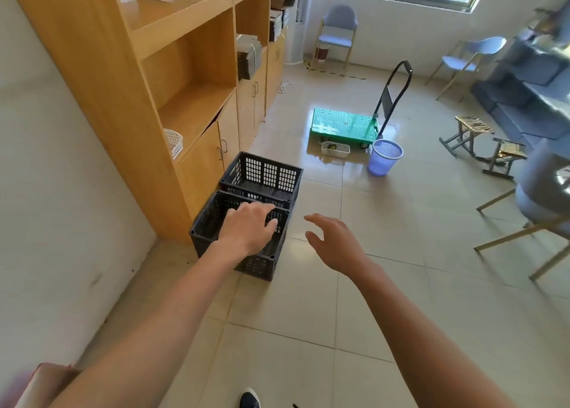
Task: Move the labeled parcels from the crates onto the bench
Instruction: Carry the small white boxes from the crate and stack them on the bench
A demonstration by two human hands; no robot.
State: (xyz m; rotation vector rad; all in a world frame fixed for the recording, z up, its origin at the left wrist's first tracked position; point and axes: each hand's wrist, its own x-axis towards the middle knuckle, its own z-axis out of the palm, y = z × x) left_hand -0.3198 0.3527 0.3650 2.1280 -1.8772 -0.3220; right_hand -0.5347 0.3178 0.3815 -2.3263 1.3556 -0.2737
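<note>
left hand (248, 228) over near crate (203, 232) | right hand (334, 244) spread, empty

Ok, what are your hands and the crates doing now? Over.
Left hand open, reaching over near crate. Right hand open, holding nothing. Far crate looks empty; no parcels visible. Nothing blocking.

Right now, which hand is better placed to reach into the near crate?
Left. The left hand is over the near crate, fingers relaxed, holding nothing. The right hand hangs open beside it, over the floor.
</note>
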